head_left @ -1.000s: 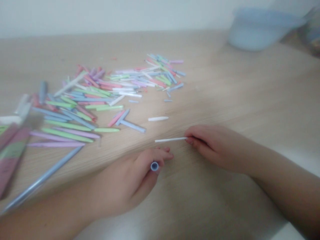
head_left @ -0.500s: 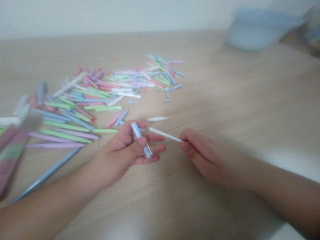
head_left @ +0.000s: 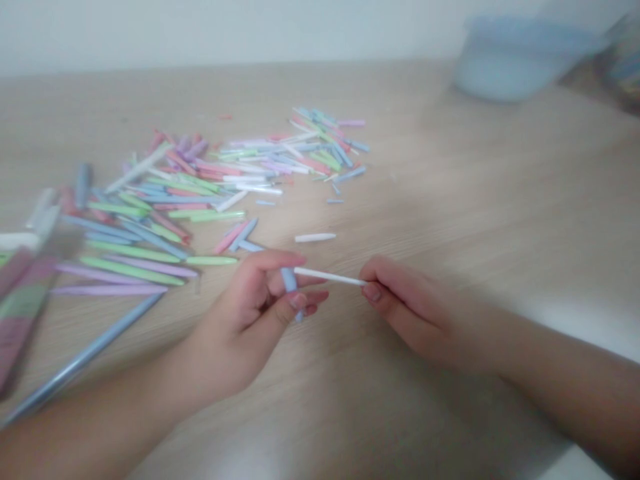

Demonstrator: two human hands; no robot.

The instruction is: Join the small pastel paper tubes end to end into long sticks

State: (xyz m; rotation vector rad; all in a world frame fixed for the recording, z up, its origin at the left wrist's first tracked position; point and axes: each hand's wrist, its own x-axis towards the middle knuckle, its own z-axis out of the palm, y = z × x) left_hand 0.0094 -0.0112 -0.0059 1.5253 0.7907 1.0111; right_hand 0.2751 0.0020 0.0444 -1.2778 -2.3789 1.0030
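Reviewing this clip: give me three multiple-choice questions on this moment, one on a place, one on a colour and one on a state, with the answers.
1. Where on the table is the bowl?
A. Back right
B. Front left
C. Centre

2. What colour is the stick in the right hand?
A. Green
B. Purple
C. White

3. What is the left hand doing?
A. Lying flat and empty
B. Holding a blue tube
C. Gripping the bowl

Answers:
1. A: the bowl sits at the table's far right.
2. C: the pinched stick shows white.
3. B: the tube sits between its fingers.
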